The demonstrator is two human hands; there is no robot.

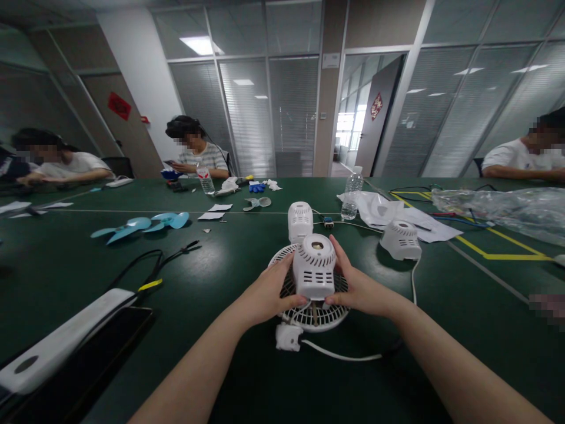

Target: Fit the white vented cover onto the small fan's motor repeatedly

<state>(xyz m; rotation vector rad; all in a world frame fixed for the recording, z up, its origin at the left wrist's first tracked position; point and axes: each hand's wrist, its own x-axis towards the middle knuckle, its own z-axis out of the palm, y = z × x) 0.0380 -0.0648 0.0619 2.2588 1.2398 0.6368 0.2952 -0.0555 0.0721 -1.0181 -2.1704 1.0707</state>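
Between my two hands is a white vented fan motor housing (314, 272), with a round hole in its top and slots along its front. My left hand (274, 290) grips its left side, thumb at the lower front edge. On the opposite side my right hand (353, 287) closes round it the same way. Beneath the housing lies a round white fan grille (315, 321), partly covered by it and by my hands. A small white block (289, 337) with a cable (339, 354) sits at the grille's near left edge. Behind stands a second white housing (301, 221).
Another vented housing (401, 240) stands to the right. Blue fan blades (141, 227) lie left, beyond a white power strip (66, 338) and a dark phone (88, 371). A water bottle (352, 194) stands behind, near papers (435, 227). Several people sit around the green table (233, 235).
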